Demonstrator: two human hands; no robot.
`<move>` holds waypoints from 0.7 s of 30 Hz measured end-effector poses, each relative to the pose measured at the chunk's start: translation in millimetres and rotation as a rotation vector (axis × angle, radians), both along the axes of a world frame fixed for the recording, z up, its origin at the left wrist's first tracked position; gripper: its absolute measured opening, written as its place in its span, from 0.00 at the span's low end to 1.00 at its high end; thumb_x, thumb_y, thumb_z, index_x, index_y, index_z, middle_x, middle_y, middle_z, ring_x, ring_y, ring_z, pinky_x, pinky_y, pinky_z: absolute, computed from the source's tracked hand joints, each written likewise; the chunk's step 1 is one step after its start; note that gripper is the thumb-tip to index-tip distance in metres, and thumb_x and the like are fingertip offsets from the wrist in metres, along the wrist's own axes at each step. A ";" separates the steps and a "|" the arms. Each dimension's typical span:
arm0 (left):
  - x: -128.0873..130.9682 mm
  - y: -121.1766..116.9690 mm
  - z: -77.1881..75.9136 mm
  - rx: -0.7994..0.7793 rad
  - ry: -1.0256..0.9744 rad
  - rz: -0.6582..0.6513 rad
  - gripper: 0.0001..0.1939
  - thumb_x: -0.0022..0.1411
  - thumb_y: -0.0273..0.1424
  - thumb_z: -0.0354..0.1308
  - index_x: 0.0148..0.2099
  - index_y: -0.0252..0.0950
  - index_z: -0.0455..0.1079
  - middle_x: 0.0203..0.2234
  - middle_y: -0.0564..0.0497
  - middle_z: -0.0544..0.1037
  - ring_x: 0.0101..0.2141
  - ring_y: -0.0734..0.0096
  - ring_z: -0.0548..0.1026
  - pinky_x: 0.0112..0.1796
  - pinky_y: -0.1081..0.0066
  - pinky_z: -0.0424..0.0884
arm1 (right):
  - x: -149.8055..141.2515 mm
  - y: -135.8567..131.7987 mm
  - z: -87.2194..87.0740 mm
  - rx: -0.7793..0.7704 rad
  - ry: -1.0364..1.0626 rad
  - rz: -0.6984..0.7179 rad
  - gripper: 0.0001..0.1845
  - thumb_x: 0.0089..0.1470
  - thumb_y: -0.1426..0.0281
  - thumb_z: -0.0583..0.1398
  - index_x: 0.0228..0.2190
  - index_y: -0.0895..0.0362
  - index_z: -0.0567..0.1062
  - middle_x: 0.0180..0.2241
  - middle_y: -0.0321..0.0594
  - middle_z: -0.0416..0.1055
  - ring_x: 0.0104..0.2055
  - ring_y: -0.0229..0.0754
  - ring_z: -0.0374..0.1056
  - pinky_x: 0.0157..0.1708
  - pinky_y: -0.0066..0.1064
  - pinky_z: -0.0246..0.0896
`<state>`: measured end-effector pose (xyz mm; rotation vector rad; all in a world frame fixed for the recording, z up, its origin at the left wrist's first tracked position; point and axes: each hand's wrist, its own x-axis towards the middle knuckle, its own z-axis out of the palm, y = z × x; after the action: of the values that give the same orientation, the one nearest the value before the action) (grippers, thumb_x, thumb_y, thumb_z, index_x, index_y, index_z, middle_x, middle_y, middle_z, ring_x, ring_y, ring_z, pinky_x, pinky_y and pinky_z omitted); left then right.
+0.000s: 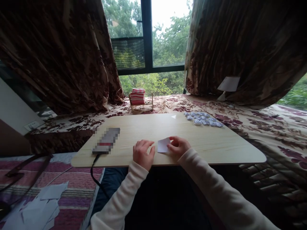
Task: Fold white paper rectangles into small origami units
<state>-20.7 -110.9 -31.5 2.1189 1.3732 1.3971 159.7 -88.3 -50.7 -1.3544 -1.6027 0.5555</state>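
A small white square of paper [163, 145] is pinched at its right side between the thumb and fingers of my right hand [179, 147]. It is held low over the front part of the pale wooden table [136, 123]. Just left of the paper is my left hand [143, 153], its thumb and fingers apart, with a slight gap to the paper's left edge. At the table's far right corner lie several small folded white paper pieces [203, 119] in a cluster. A lone white folded piece [173, 117] rests near the far edge.
A pixelated dark device [106, 140] with a black cable lies on the table's left. Loose white paper sheets [43, 207] are on the striped bedding at lower left. Beyond the table stand a small rack with folded pink striped cloths [137, 96] and a white lamp [229, 84].
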 end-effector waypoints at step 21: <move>-12.4 4.0 -6.6 0.392 0.678 -0.305 0.14 0.63 0.24 0.47 0.49 0.31 0.67 0.43 0.48 0.75 0.46 0.67 0.69 0.53 0.58 0.55 | 8.1 -52.2 -4.7 0.511 -0.810 0.151 0.17 0.55 0.80 0.52 0.46 0.61 0.70 0.41 0.47 0.69 0.45 0.46 0.62 0.44 0.43 0.56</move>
<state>-33.1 -106.8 -38.1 3.0947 0.9235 0.9098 167.8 -140.5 -55.4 -1.1124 -2.2956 -0.3783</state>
